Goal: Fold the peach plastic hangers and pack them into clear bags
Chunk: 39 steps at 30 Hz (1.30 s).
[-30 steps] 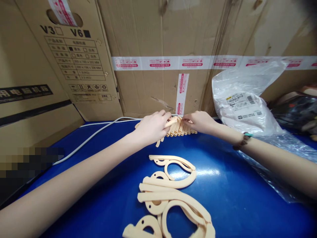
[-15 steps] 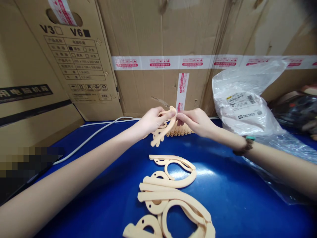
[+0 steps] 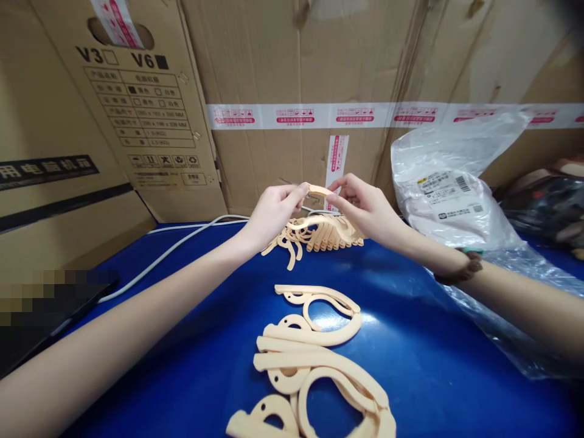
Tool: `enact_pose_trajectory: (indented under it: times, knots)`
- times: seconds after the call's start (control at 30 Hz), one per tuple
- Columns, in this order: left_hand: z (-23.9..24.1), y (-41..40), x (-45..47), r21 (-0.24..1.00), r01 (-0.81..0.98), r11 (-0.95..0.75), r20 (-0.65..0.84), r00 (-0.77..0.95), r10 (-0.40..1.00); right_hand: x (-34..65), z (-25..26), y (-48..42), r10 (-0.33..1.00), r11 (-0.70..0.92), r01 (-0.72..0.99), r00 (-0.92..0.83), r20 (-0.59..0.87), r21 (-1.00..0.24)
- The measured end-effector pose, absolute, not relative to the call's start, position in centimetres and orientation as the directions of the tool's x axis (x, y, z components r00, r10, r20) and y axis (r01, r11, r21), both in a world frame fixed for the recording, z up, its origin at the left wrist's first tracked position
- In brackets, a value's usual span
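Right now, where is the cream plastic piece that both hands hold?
In the head view the cream piece is at centre, pinched between the left hand and the right hand, just above the far pile by the cardboard box.

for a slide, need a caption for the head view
Left hand and right hand pinch a cream plastic piece above a fanned row of such pieces on a blue table.

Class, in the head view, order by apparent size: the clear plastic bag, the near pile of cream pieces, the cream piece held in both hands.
1. clear plastic bag
2. near pile of cream pieces, enlarged by closeness to the camera
3. cream piece between left hand and right hand
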State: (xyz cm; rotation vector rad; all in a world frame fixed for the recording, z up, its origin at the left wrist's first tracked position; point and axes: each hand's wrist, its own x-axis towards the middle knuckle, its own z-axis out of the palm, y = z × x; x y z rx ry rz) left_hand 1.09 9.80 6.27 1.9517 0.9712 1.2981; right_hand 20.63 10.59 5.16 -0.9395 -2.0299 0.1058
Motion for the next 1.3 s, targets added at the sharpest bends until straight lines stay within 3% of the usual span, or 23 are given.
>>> enact_pose_trajectory:
  times: [0.1,0.17,0.23,0.3,0.37,0.43,0.53,0.67,0.77,0.87,0.93,1.0,1.07,1.13,1.23,1.3]
  knots:
    - [5.9,9.4,1.0,0.633,0.417,-0.652,0.571,0.316,0.757,20.7,5.3,10.1,0.61,0.588,0.806,-0.389,0.691,-0.066]
    - [5.6,9.0,1.0,0.446,0.594,-0.67,0.614,0.341,0.712,20.5,5.3,9.8,0.638,0.509,0.86,-0.404,0.656,0.035]
    - [5.4,8.7,1.0,0.239,0.744,-0.624,0.621,0.377,0.687,20.2,5.4,9.7,0.722,0.549,0.828,-0.402,0.563,-0.113]
    - [5.2,8.8,0.9,0.126,0.811,-0.572,0.59,0.402,0.7,19.9,5.5,9.8,0.809,0.582,0.7,-0.446,0.382,-0.413]
    - [5.0,9.5,0.6,0.157,0.839,-0.52,0.513,0.381,0.769,19.8,5.6,10.1,0.837,0.512,0.56,-0.497,0.231,-0.651]
    - [4.7,10.6,0.0,0.254,0.865,-0.432,0.406,0.31,0.86,19.8,5.6,10.3,0.861,0.434,0.488,-0.471,0.19,-0.757]
    - [4.2,12.0,-1.1,0.313,0.902,-0.297,0.302,0.202,0.932,19.9,5.4,10.9,0.922,0.35,0.408,-0.307,0.234,-0.843]
    - [4.1,12.4,-1.5,0.395,0.881,-0.259,0.298,0.144,0.944,20.3,5.3,11.6,0.942,0.335,0.227,-0.091,0.322,-0.915]
    - [4.6,11.8,-0.5,0.625,0.72,-0.303,0.166,0.257,0.952,20.6,5.6,11.8,0.894,0.434,0.086,0.085,0.441,-0.897]
    - [5.1,10.9,0.7,0.938,0.302,-0.167,0.007,0.465,0.885,21.1,6.0,11.8,0.795,0.564,0.195,0.133,0.591,-0.802]
    - [5.2,10.3,1.2,0.992,0.107,-0.066,0.01,0.457,0.89,21.5,6.3,11.6,0.731,0.609,0.425,0.026,0.682,-0.67]
    - [5.4,9.8,1.5,1.0,0.007,-0.015,0.011,0.36,0.933,21.9,6.5,11.4,0.656,0.617,0.662,-0.133,0.743,-0.426]
    - [5.8,9.4,1.6,0.999,-0.043,0.014,0.0,0.319,0.948,22.1,6.6,11.1,0.584,0.575,0.807,-0.29,0.758,-0.134]
    - [6.1,9.0,1.5,0.998,-0.043,0.039,-0.02,0.371,0.928,22.3,6.6,10.9,0.56,0.538,0.837,-0.445,0.699,0.101]
    - [6.4,8.7,1.6,0.996,0.033,0.078,-0.085,0.424,0.902,22.2,6.2,10.6,0.585,0.552,0.774,-0.625,0.517,0.31]
    - [6.4,8.5,1.9,0.991,0.13,0.035,-0.084,0.402,0.912,21.9,5.8,10.5,0.61,0.556,0.751,-0.66,0.438,0.357]
